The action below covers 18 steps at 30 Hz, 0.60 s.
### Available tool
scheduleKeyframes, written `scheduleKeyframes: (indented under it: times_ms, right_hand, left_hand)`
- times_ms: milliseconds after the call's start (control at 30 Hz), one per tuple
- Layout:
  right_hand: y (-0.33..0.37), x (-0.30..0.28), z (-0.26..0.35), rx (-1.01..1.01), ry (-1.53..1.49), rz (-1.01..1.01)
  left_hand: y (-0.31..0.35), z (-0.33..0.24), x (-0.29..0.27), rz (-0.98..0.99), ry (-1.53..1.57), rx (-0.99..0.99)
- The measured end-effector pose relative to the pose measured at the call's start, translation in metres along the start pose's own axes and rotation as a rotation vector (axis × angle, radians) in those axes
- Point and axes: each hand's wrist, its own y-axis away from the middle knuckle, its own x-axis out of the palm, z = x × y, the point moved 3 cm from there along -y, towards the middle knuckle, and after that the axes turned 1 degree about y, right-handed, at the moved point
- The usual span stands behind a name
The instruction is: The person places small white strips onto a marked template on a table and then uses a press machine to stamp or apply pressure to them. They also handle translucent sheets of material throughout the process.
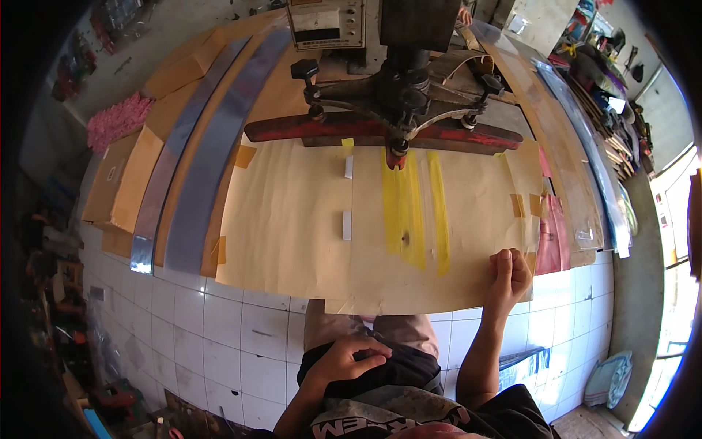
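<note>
A sheet of tan paper [292,212] covers the work table in front of me, with yellow tape strips [404,212] and two small white pieces [347,225] on it. My right hand [510,269] rests at the sheet's front right, fingers curled and thumb pressed to the index finger. What it may hold is too small or hidden to make out. Over my lap is my left hand [356,358], fingers loosely bent, thumb apart from the index finger, nothing visible in it. A press head with a long red bar [453,134] spans the sheet's back edge.
Grey-blue plastic strips [219,168] and cardboard boxes [126,178] lie on the left. Clear plastic sheets [578,146] and a pink-red piece [554,234] are at the right. A control box [326,25] stands behind the press. White tiles [263,329] cover the floor.
</note>
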Motion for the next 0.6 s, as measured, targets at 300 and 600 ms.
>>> scheduleKeyframes:
  times_ms: [300, 600]
  right_hand:
    - [0.0019, 0.0018, 0.0021, 0.027, 0.045, -0.004]
    - [0.0024, 0.0026, 0.0009, -0.02, 0.06, 0.02]
  left_hand:
    - [0.0013, -0.001, -0.0003, -0.006, -0.001, -0.006]
    - [0.0046, 0.0045, -0.002, -0.012, -0.003, -0.012]
